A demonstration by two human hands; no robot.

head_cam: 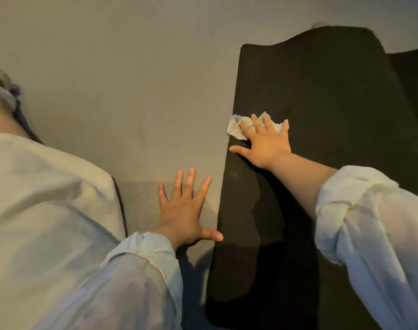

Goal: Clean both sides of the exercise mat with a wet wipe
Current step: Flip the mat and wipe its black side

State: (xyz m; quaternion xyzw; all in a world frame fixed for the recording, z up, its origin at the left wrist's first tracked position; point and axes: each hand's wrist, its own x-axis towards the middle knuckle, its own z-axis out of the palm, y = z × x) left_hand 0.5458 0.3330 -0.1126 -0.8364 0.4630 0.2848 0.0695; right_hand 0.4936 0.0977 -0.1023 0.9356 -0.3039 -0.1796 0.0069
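A black exercise mat (317, 96) lies on the grey floor, running from the bottom of the view to the upper right, its far end curled up. A crumpled white wet wipe (237, 128) lies near the mat's left edge. My right hand (265, 144) presses flat on the wipe with straight, spread fingers, the thumb stretched toward the mat's edge. My left hand (186, 210) rests flat on the floor just left of the mat, fingers spread, its thumb tip at the mat's edge. Both arms wear rolled-up pale sleeves.
Grey floor (122, 67) stretches to the left of and beyond the mat. My pale-clothed body (43, 210) fills the lower left. A second dark strip (415, 91) lies beside the mat at the right edge.
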